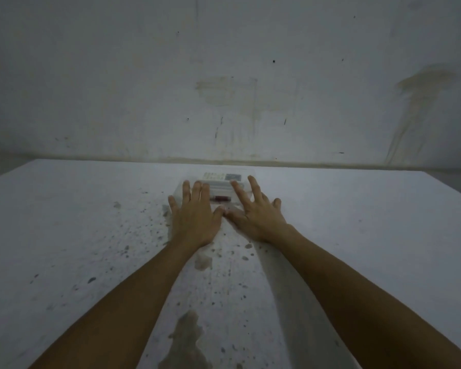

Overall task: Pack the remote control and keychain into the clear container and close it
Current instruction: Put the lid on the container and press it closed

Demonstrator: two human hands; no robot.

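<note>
A clear container [221, 183] lies flat near the far edge of the white table [64, 222], with its lid on top. Through the plastic I see a pale remote control [220, 188] and a small dark red object [220, 198] that may be the keychain. My left hand [193, 209] rests palm down on the container's left part, fingers spread. On the right part lies my right hand [253, 209], flat too, with fingers splayed. The thumbs nearly touch at the near edge. A printed label [222, 177] shows at the far side of the lid.
The table top is stained with several grey spots and a larger smear [186, 339] near me. A marked, dirty wall [224, 89] rises right behind the table's far edge. The table's right corner [437, 177] is in view.
</note>
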